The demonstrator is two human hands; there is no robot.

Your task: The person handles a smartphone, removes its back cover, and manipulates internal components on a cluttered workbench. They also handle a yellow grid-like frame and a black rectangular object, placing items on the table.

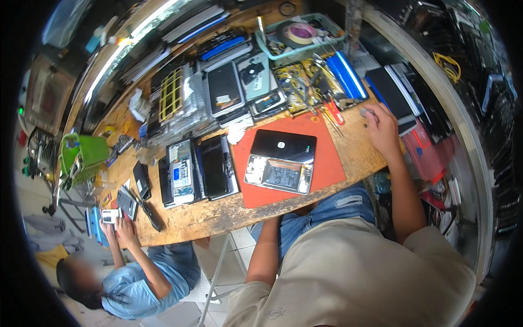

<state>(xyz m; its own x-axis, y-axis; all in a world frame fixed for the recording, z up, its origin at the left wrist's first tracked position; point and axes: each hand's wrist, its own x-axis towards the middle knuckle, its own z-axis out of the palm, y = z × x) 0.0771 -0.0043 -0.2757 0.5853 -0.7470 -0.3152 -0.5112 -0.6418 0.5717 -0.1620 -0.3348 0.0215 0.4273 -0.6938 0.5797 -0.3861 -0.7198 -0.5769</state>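
Observation:
My right hand [381, 129] lies on the wooden workbench [218, 215] at its right end, fingers curled on a small grey object [365, 113]. My left forearm [265, 248] drops below the bench's front edge, and its hand is hidden. Before me lies a red mat [329, 161]. On it lies an opened tablet: the black screen panel [284, 145] is lifted off, and the open body [279, 175] shows its battery and boards.
Tablets, phones and screens [215, 166] cover the bench's left and back. Red-handled cutters [333, 111] and tools lie behind the mat. A teal basket holds a tape roll [299, 32]. A red box [427, 155] sits right. A person in blue [131, 283] holds a phone [111, 215].

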